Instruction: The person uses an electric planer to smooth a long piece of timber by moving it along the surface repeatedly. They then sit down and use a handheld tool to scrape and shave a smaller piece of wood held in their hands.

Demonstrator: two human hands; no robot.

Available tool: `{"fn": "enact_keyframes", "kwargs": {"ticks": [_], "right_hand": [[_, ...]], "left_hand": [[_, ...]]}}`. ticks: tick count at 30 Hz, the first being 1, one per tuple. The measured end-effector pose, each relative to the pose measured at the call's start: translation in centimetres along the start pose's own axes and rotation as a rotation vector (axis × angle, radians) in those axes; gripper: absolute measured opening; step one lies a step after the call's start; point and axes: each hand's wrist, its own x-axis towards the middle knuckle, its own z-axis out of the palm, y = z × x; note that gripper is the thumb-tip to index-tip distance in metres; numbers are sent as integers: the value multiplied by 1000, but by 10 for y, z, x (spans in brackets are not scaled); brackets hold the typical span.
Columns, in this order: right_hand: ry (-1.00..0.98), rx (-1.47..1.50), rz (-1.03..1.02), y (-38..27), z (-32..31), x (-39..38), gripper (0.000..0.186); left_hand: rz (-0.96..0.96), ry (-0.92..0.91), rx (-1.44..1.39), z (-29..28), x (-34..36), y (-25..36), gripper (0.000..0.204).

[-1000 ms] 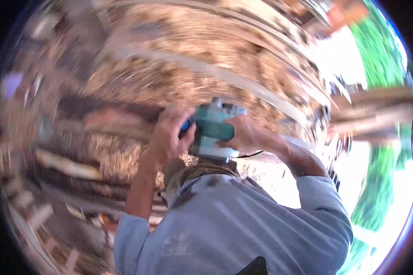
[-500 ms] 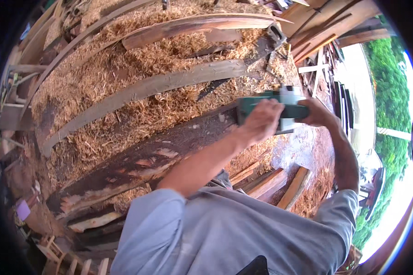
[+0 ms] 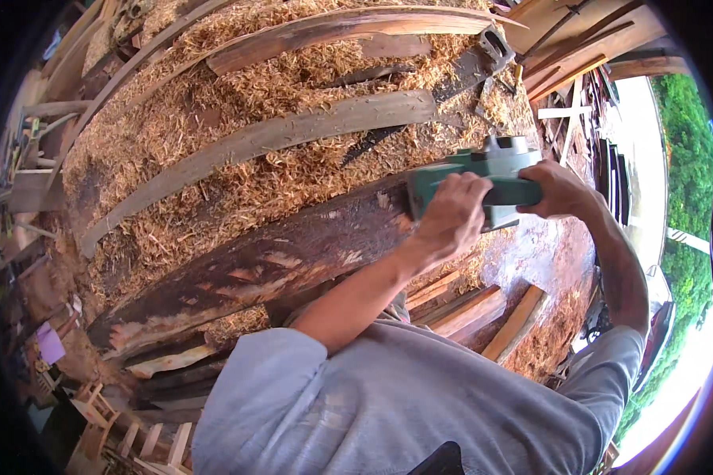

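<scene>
Green-bodied electric hand planer [image 3: 483,178], one unit, seated on the upper face of a long dark plank [image 3: 269,265] toward its far right end. Your left hand [image 3: 451,218] is wrapped round the front of the tool body, fingers closed over it; your right hand [image 3: 558,190] is closed on the rear handle, just right of the left, so the tool sits between the two with both touching it. Plank, reddish-brown with pale scuffed patches: its long axis runs from near left, where a ragged splintered end [image 3: 127,332] lies, up to far right under the planer. The tool's own length follows that same line. From your hands, nearly all of the board's unworked length lies to the left and nearer you; only a short stretch lies beyond to the right. Your left hand is the one closer to that long run; the right trails behind it. Surroundings: a deep bed of pale wood shavings [image 3: 214,158] beyond the plank, two curved grey boards [image 3: 277,138] lying across the heap roughly parallel to the plank, reddish offcuts [image 3: 467,309] below it on the near right, greenery [image 3: 685,142] at the far right edge.
</scene>
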Motion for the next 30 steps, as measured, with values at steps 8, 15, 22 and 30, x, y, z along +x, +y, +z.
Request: {"fn": "enact_keyframes", "kwargs": {"ticks": [8,15,22,30], "right_hand": [[-311,-10,-398,-181,17,77,29],[126,381,-778,-318,90,117,20],[-120,316,-708,-255,60,90,49],[89,127,-128,-60,35,14,61]], "left_hand": [[-513,360,-22,-154,-115,8,29],[-660,748,75,-276,-233,0,13],[-641,381,64,-230,-186,22,18],[-104,20,-159,-73,-36,-3,16]]}}
